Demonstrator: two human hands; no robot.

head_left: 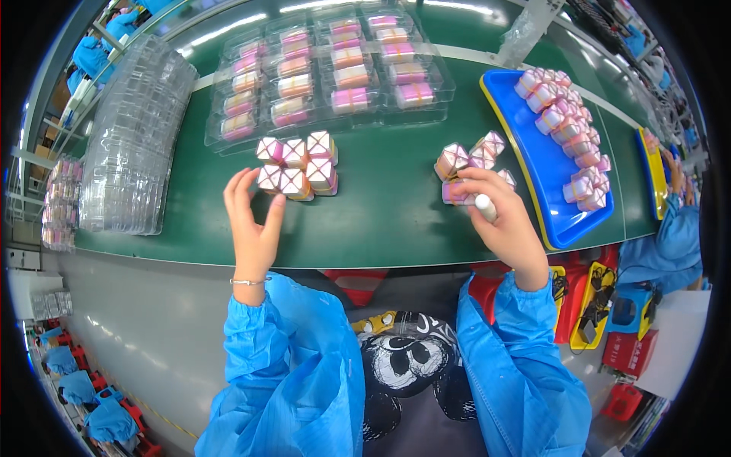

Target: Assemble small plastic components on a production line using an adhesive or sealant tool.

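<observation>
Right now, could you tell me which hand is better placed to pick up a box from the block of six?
Probably the left hand: its fingertips already touch the six-box block. The right hand is busy on the smaller cluster beside the blue tray and holds a white cylinder.

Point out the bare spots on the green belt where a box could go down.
Bare green belt lies between the left cluster of small boxes and the right cluster, and along the near edge. Crowded: the filled clear trays behind, the blue tray at right.
</observation>
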